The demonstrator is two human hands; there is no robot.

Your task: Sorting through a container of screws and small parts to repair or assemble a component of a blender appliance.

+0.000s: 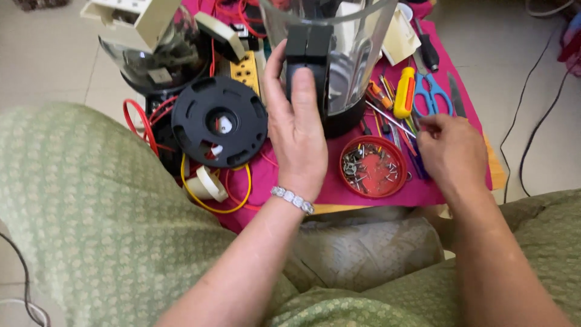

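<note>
Blender jar [348, 45], clear with a black handle and black base, stands upright on the magenta cloth [339, 188] in the upper middle of the view. The left hand [296, 127] is wrapped on the black handle, thumb on the left side and the fingers pressed over the front of it. The right hand [451, 151] lies lower to the right, its fingers bent close together over a bunch of thin tools [393, 124]; whether they pinch one of them I cannot tell. Just beside this hand sits a round red lid [373, 166] filled with small screws and metal parts. Above it lie a yellow-handled screwdriver [404, 92] and blue-handled scissors [432, 92]. To the left of the jar a black round plastic disc [219, 121] rests over red and yellow wires, and behind it is a yellow rectangular socket strip [246, 71]. A dark second jar [158, 60] stands at the upper left.
</note>
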